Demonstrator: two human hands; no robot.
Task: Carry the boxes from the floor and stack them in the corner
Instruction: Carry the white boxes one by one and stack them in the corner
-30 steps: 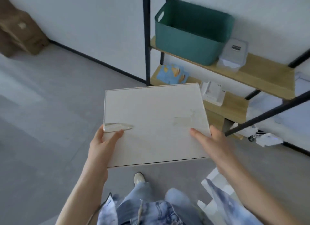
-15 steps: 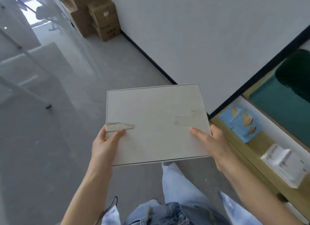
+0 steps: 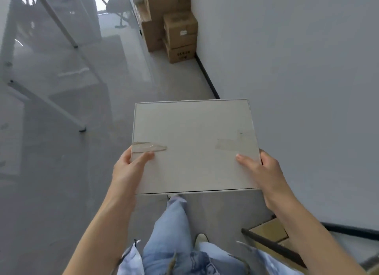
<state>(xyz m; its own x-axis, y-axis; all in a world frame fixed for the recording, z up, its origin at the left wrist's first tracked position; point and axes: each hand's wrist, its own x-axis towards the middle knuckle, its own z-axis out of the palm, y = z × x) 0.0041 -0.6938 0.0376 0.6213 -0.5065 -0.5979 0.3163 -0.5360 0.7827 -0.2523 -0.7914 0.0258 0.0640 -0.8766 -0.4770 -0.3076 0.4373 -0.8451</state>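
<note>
Two hands carry one flat white box (image 3: 192, 147), level and in front of my waist, above the grey floor (image 3: 61, 192). My left hand (image 3: 128, 168) grips the box's near left corner: the thumb lies flat on top, just under a strip of clear tape (image 3: 148, 147), while the rest of the fingers (image 3: 125, 158) curl around the edge and go out of sight below it. My right hand (image 3: 264, 168) holds the near right edge the same way, thumb pressed on the lid beside a second, duller patch of tape (image 3: 227, 144), the other fingers wrapped over the side. How they lie under the box I cannot tell.

Ahead of me, in the far corner where the white wall (image 3: 297, 69) ends, stands a stack of brown cardboard boxes (image 3: 174, 26), well apart from the box I hold. A black skirting strip (image 3: 207, 76) runs along the foot of the wall toward them. To my left is a glass partition (image 3: 51, 59) with white metal bars. Below the box are my legs in light blue jeans (image 3: 174, 223) and a pale shoe (image 3: 201, 239). At the lower right, the corner of a wooden shelf (image 3: 268, 231) with a black frame shows just beside my right forearm.
</note>
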